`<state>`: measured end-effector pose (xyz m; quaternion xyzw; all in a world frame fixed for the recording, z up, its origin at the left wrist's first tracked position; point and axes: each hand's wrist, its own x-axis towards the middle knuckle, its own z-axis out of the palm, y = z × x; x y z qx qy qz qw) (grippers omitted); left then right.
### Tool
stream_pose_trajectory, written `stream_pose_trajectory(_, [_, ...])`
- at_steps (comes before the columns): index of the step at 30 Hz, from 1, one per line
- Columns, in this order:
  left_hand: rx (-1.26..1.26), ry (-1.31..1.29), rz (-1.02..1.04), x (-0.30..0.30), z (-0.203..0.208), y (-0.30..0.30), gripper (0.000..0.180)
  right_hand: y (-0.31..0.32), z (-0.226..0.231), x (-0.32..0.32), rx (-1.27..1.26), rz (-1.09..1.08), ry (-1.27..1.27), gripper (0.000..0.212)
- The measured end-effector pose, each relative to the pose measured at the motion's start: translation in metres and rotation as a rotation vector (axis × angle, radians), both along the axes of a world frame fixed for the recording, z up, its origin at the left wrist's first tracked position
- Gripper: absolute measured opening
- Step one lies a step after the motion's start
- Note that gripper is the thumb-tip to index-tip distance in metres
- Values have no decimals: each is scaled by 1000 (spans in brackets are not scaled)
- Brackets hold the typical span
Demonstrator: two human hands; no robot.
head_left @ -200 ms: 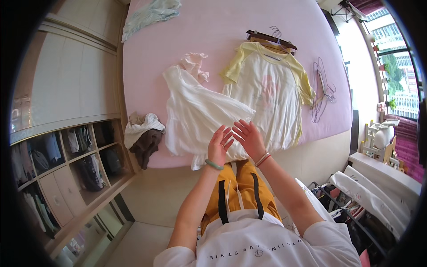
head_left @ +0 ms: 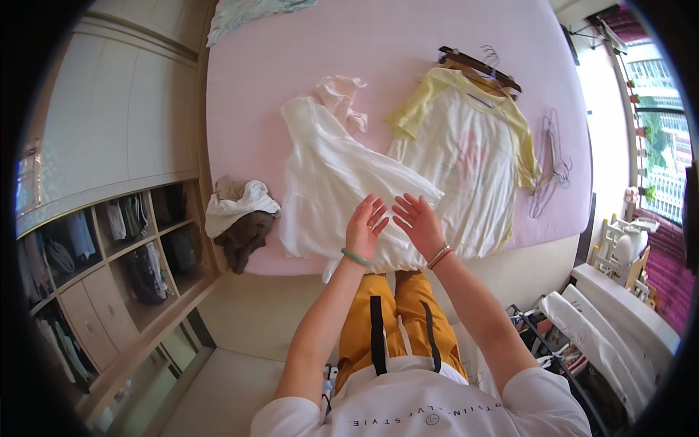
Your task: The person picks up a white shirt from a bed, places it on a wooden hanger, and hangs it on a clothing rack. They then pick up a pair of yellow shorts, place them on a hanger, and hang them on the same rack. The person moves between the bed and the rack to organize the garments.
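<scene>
Both of my hands are held up over the near edge of a white sleeveless garment [head_left: 320,167], which lies spread on the pink bed. My left hand [head_left: 362,229], with a green bangle at the wrist, has its palm turned inward and fingers apart, holding nothing. Beside it, my right hand [head_left: 421,229] is likewise empty, fingers spread, with a red and pale bracelet on the wrist. A small gap separates the fingertips. To the right lies a white shirt with yellow sleeves [head_left: 466,156], laid out flat with a pink print on its front.
Dark hangers [head_left: 477,69] lie at the shirt's collar, wire hangers [head_left: 551,171] to its right. A pale pink garment [head_left: 341,98] touches the white one. Crumpled clothes [head_left: 244,226] sit at the bed's [head_left: 378,44] left edge. Shelves [head_left: 138,247] stand left; a loaded rack [head_left: 575,342] stands right.
The view has turned a little, so the bed and clothes sit further right in it. My hands have moved slightly apart from each other; both stay empty.
</scene>
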<state>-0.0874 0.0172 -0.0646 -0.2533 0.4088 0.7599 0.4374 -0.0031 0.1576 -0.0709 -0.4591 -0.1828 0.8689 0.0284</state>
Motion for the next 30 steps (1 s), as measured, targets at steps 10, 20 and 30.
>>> stream_pose_trajectory(10, [-219,53,88,-131,-87,-4,48,-12,-77,-157,57,141,81,54])
stream_pose_trajectory(20, [-764,569,-69,-269,-198,-41,54,-43,-125,-305,342,569,25,78])
stream_pose_trajectory(30, [-452,228,202,-189,-55,-92,22,-25,-32,-192,635,562,-93,27])
